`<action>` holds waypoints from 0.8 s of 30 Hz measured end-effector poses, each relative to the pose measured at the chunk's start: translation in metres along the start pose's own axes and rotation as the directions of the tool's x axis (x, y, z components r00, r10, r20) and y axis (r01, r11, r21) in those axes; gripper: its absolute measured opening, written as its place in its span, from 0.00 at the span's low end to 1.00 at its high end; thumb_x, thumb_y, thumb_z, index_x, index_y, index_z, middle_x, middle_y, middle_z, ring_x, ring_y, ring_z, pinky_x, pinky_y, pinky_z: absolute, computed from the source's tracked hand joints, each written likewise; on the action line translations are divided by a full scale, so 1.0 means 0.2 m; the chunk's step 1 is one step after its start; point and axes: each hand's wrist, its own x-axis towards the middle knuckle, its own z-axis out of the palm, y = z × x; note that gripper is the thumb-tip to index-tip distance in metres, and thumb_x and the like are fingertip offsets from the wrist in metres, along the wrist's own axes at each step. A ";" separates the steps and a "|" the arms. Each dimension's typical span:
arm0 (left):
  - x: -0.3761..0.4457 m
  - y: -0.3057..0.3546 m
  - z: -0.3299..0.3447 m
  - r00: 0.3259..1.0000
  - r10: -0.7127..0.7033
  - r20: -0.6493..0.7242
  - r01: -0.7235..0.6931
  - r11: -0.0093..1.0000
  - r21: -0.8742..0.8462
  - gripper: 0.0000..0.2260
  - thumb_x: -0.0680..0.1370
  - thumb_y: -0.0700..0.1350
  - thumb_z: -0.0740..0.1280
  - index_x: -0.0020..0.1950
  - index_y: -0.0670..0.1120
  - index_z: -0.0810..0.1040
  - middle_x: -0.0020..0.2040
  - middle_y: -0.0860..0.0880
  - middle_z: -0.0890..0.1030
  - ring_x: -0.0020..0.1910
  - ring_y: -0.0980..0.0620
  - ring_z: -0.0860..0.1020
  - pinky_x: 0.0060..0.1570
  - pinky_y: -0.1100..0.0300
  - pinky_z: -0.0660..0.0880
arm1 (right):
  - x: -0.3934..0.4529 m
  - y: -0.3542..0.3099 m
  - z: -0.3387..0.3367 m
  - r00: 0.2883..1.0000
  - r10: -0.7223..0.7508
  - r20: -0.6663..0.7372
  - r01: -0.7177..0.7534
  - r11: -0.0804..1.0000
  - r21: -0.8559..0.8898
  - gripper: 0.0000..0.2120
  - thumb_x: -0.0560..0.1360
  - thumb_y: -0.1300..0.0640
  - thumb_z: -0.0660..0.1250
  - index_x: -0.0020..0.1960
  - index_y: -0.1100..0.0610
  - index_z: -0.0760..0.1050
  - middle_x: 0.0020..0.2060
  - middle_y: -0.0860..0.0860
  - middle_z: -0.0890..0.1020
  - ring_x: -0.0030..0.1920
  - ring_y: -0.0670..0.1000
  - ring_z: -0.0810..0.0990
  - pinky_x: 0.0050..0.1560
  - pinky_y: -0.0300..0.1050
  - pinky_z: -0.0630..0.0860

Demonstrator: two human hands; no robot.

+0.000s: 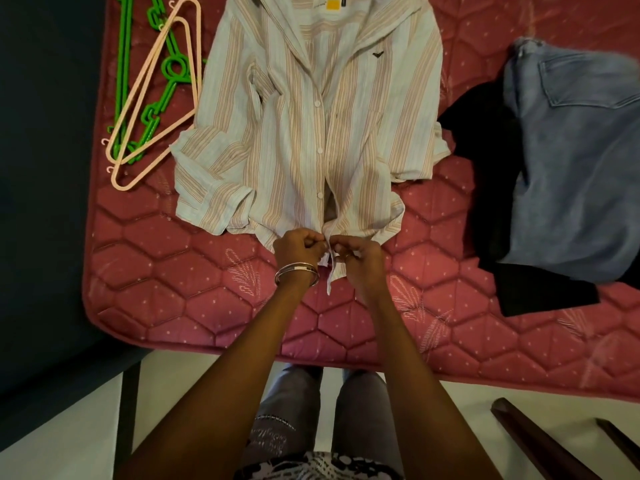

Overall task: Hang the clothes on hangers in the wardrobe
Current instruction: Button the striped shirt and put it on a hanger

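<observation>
A pink-and-white striped shirt (304, 126) lies flat on the pink quilted mattress (173, 271), collar away from me and front mostly buttoned. My left hand (298, 249) and my right hand (360, 256) both pinch the two edges of the shirt's front placket at the bottom hem, knuckles almost touching. Two pale pink hangers (156, 98) and a green hanger (138, 81) lie stacked left of the shirt. Blue jeans (571, 161) rest on a black garment (491, 188) at the right.
The mattress's front edge runs across below my hands, with pale floor (450, 427) beneath. A dark wall or panel (45, 168) stands at the left. Dark wooden bars (540, 441) show at the lower right. My legs stand against the bed.
</observation>
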 end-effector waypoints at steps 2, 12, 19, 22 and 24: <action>0.00 0.00 0.00 1.000 -0.018 -0.002 0.018 1.000 -0.012 0.06 0.68 0.34 0.75 0.45 0.38 0.84 0.38 0.40 0.84 0.35 0.45 0.83 0.41 0.47 0.81 | 0.02 0.00 0.00 1.000 -0.016 -0.003 0.016 1.000 -0.016 0.14 0.70 0.77 0.63 0.48 0.66 0.83 0.39 0.52 0.83 0.40 0.45 0.81 0.46 0.44 0.79; -0.01 0.07 -0.06 0.998 -0.009 0.063 0.012 0.999 -0.050 0.11 0.71 0.40 0.74 0.51 0.38 0.82 0.41 0.46 0.82 0.36 0.51 0.81 0.31 0.70 0.77 | 0.03 -0.03 0.05 0.999 -0.019 -0.031 0.018 1.000 -0.025 0.07 0.69 0.69 0.73 0.47 0.64 0.83 0.39 0.56 0.84 0.35 0.37 0.79 0.41 0.26 0.71; 0.04 0.06 -0.07 0.998 -0.051 0.034 0.054 0.993 -0.102 0.07 0.73 0.36 0.71 0.51 0.40 0.80 0.44 0.41 0.84 0.41 0.46 0.83 0.41 0.52 0.82 | 0.02 -0.05 0.07 0.995 0.044 -0.093 -0.036 0.996 0.087 0.06 0.68 0.71 0.73 0.44 0.66 0.83 0.37 0.56 0.84 0.34 0.35 0.78 0.41 0.28 0.73; 0.05 0.06 -0.06 0.999 -0.038 0.009 0.038 0.997 -0.071 0.08 0.73 0.35 0.70 0.51 0.40 0.79 0.44 0.42 0.84 0.41 0.47 0.83 0.43 0.57 0.80 | 0.03 -0.05 0.09 0.990 0.074 -0.121 -0.063 0.994 0.092 0.05 0.68 0.69 0.74 0.44 0.64 0.83 0.36 0.52 0.83 0.35 0.36 0.78 0.42 0.30 0.74; 0.05 0.08 -0.05 1.000 -0.015 0.004 0.015 0.998 -0.064 0.08 0.73 0.36 0.71 0.51 0.39 0.79 0.43 0.43 0.84 0.40 0.48 0.82 0.42 0.61 0.79 | 0.03 -0.05 0.09 0.987 0.067 -0.143 -0.058 0.996 0.068 0.04 0.68 0.67 0.74 0.43 0.62 0.84 0.35 0.49 0.83 0.34 0.35 0.78 0.42 0.30 0.73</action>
